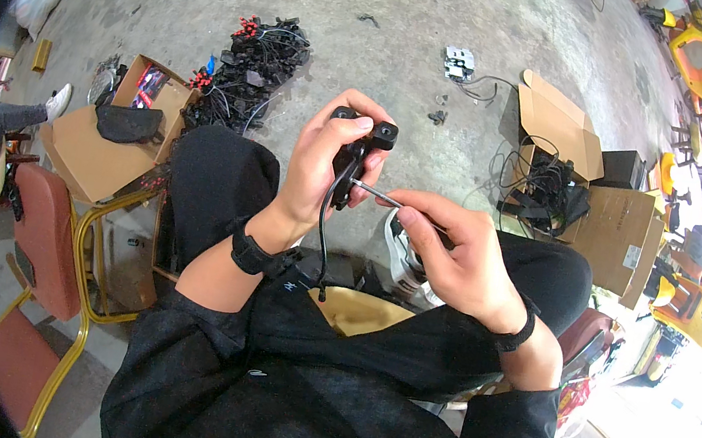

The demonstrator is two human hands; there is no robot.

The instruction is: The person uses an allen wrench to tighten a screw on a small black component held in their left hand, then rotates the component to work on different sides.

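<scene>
My left hand [312,165] is closed around a small black device [384,136] with rounded ends, holding it up in front of my knees. A short black cable [320,242] hangs from the device past my left wrist. In my right hand [463,256] is a screwdriver [382,195], its thin metal shaft pointing left. The screwdriver's tip meets the lower side of the device, near my left fingers. Most of its handle is hidden inside my right palm. What the tip touches is too small to make out.
A heap of black parts and cables [250,73] lies on the concrete floor ahead left. Open cardboard boxes [99,146] stand left; another box [559,122] and tangled black cables [550,192] are right. A metal plate [458,63] lies ahead. A red chair [46,241] is beside me.
</scene>
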